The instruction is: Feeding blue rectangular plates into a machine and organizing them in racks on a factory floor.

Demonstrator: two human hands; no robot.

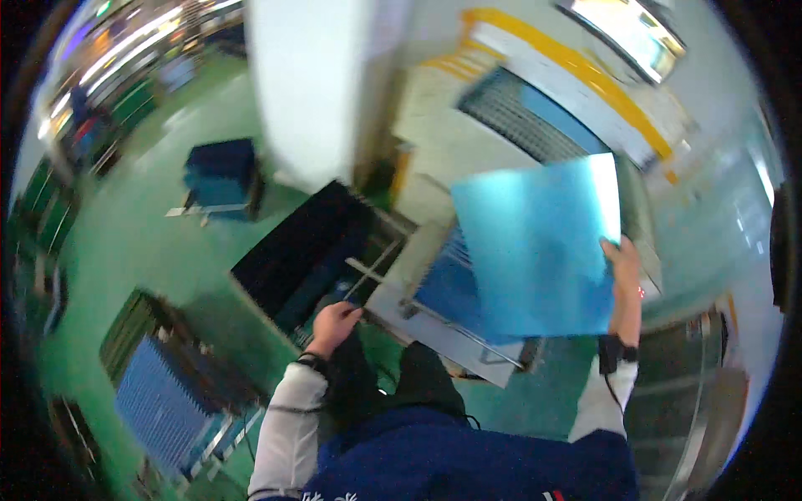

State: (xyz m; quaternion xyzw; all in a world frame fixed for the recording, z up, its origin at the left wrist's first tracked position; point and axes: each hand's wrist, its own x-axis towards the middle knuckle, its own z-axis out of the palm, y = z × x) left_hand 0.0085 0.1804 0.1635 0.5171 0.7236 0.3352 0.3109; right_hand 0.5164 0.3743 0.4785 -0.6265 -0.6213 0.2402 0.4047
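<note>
Blue sheet: edge gripped, spanning left of right hand.
Left hand: curled, hold unclear.
Handling: apparently sheet positioning; next calls for steadiness.

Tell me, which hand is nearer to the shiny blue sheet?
Right. The right hand grips the blue sheet at its right edge. The left hand is apart from it, off to the lower left.

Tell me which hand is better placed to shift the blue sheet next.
Probably the right hand: it holds the blue sheet by its right edge. The left hand is apart from the sheet, off to its left.
</note>
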